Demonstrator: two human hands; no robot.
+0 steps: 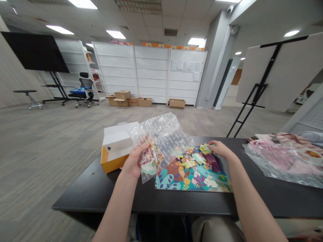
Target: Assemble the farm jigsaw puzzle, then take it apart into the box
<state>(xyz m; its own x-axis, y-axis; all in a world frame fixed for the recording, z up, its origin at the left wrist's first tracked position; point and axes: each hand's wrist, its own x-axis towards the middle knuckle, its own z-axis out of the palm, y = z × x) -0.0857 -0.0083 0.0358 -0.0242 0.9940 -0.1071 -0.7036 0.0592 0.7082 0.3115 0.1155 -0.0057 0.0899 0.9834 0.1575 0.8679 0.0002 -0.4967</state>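
Some pieces [189, 163] lay heaped on the picture [174, 183], others still bagged; box [114, 162] stood open. Left hand [135, 162] gripped the bag [165, 132]; right hand [222, 149] pinched a green piece [205, 149].

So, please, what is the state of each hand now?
Left hand: closed, holding the clear plastic bag.
Right hand: at the loose puzzle pieces; whether it grips one cannot be told.

crinkled clear bag [165, 132], colourful contents [152, 156] inside; puzzle pieces [190, 162] heaped on flat rabbit-print board [176, 181].
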